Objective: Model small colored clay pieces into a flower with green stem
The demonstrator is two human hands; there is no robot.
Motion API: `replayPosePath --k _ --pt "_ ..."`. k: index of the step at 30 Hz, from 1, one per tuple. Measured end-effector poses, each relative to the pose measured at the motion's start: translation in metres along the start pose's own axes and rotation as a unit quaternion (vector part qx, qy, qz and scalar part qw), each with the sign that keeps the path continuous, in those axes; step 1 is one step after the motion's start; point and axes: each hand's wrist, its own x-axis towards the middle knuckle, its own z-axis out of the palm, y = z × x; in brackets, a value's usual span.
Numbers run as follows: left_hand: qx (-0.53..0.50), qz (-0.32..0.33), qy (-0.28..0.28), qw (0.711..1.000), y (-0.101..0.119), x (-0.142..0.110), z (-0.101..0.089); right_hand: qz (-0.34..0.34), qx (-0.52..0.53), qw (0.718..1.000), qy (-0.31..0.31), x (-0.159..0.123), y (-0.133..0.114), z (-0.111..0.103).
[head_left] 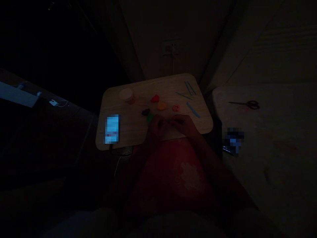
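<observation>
Though it is dim, the small piece [168, 120] looks green.

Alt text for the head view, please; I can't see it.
A person's left hand and right hand meet at a small green piece over a dimly lit table. Beyond them lie a red lump and an orange lump; a tub and glowing screen sit left, blue sticks right.

your smooth wood-look table [133, 127], doughy matt green lump [150, 117], red lump [155, 98] and orange lump [161, 105] on it, smooth plastic-looking blue stick [193, 110] near its right edge, red cloth [163, 162] on your side of it
</observation>
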Motion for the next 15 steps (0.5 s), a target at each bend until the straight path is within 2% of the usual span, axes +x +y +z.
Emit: replayPosePath --k 3,8,15 --pt "0.010 0.011 -0.005 1.000 -0.0006 0.0006 -0.0010 0.003 0.024 1.000 -0.014 -0.0005 -0.0016 0.0000" --pt "0.000 0.027 -0.008 1.000 -0.0009 0.0009 -0.0016 -0.015 -0.013 1.000 -0.024 -0.0036 -0.0048 0.0002" --pt "-0.044 0.025 0.021 0.999 -0.0078 0.0030 0.0002 -0.033 -0.050 0.998 -0.020 -0.0045 -0.0009 0.0015"
